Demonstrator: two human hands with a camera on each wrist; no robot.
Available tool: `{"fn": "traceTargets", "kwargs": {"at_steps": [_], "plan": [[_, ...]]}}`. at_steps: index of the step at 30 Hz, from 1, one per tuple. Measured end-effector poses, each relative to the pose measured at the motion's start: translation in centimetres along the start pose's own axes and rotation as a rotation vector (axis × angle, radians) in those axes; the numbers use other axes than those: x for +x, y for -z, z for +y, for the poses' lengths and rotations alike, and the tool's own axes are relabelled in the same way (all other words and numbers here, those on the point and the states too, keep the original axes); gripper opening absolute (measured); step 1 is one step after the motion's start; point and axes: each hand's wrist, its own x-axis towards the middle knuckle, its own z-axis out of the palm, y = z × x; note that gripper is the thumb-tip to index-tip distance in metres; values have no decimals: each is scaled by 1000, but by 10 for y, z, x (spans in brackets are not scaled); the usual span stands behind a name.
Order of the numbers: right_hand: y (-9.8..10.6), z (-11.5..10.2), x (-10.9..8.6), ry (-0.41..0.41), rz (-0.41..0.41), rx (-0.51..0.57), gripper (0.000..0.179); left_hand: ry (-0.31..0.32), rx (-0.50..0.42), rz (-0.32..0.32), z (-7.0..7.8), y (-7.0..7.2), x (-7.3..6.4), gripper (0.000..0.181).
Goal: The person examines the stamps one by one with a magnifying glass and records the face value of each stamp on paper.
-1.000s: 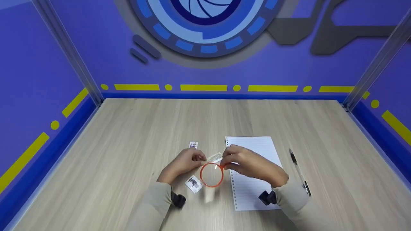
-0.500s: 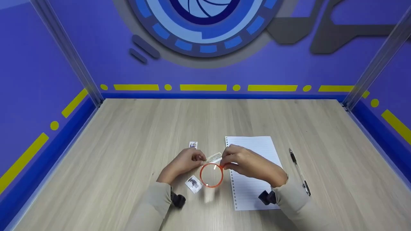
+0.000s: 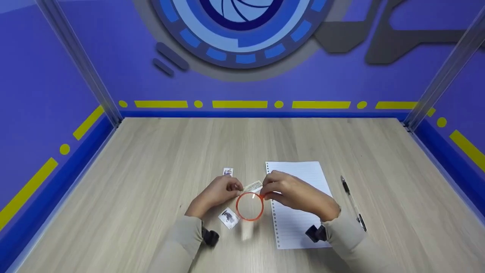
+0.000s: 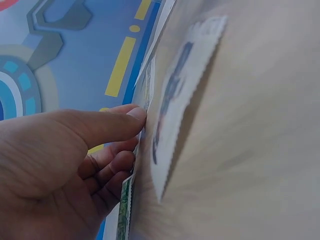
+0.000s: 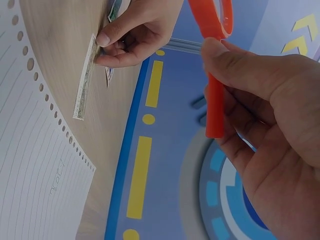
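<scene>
My right hand (image 3: 293, 193) grips the orange handle (image 5: 215, 110) of a magnifying glass (image 3: 250, 220) between thumb and curled fingers. Its round lens hangs over the table, in front of a postage stamp (image 3: 254, 185). That stamp's left end is pinched between thumb and fingers of my left hand (image 3: 218, 191), as the right wrist view also shows. A second stamp (image 3: 228, 218) with a dark picture and toothed edges lies tilted on the near side of the left hand. Beyond the knuckles is another stamp (image 3: 228, 171), partly covered by the hand.
A lined loose-leaf sheet (image 3: 299, 235) with punched holes lies under the right forearm; a little handwriting (image 5: 57, 177) shows on it. To its right rests a clear pen (image 3: 354, 204) with black ends. Blue panels (image 3: 242, 89) enclose the wooden table (image 3: 170, 148) at back and sides.
</scene>
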Motion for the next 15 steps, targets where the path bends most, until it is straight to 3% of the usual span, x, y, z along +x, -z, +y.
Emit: {"fn": "traceTargets", "kwargs": {"at_steps": [7,15], "plan": [[0,2,-2,19,31,2,12,20,-1,-6,1,0,-1,9],[2,11,-6,73,120,-3,10,-22,9,5,0,0,-1,8]]}}
